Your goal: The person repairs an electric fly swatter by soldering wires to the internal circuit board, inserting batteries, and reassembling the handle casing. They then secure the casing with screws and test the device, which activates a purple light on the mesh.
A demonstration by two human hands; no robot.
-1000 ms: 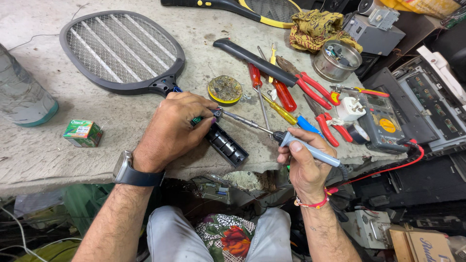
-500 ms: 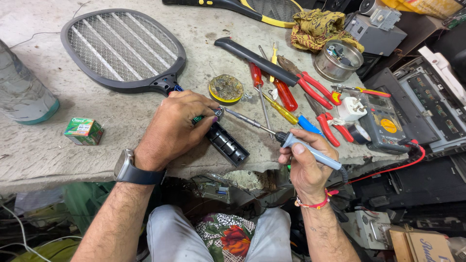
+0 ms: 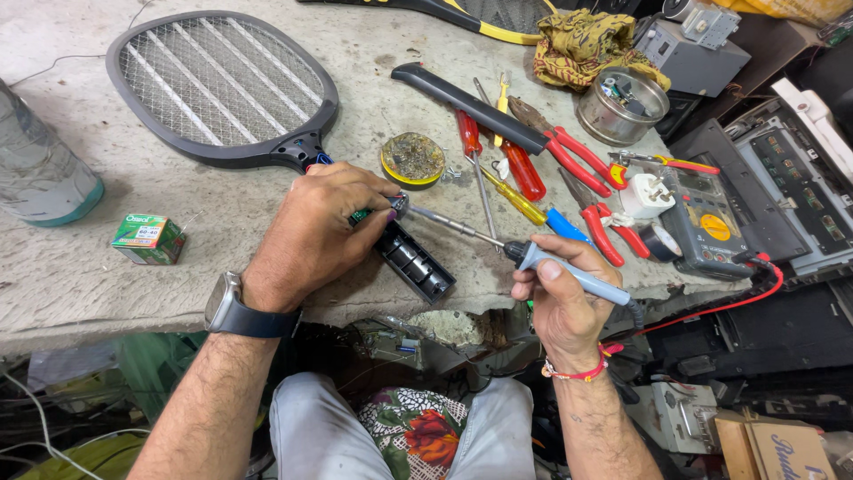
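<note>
A grey electric swatter racket (image 3: 222, 84) lies on the worn workbench (image 3: 80, 276), its black handle (image 3: 413, 262) opened with cells showing inside. My left hand (image 3: 315, 231), a dark watch on its wrist, presses down on the handle near the racket's neck. My right hand (image 3: 555, 298) grips a soldering iron (image 3: 569, 274) with a pale blue handle. Its metal tip (image 3: 404, 206) touches the spot by my left fingertips.
A round yellow tin of flux (image 3: 413, 158), red-handled pliers (image 3: 582, 160), screwdrivers (image 3: 524, 209), a white plug (image 3: 647, 196), a multimeter (image 3: 711, 227) and a metal bowl (image 3: 622, 107) crowd the right. A small green box (image 3: 147, 238) and a plastic bottle (image 3: 40, 169) stand at left.
Both hands hold almost the same pose. The view has shifted slightly; the iron's tip stays at the handle's neck.
</note>
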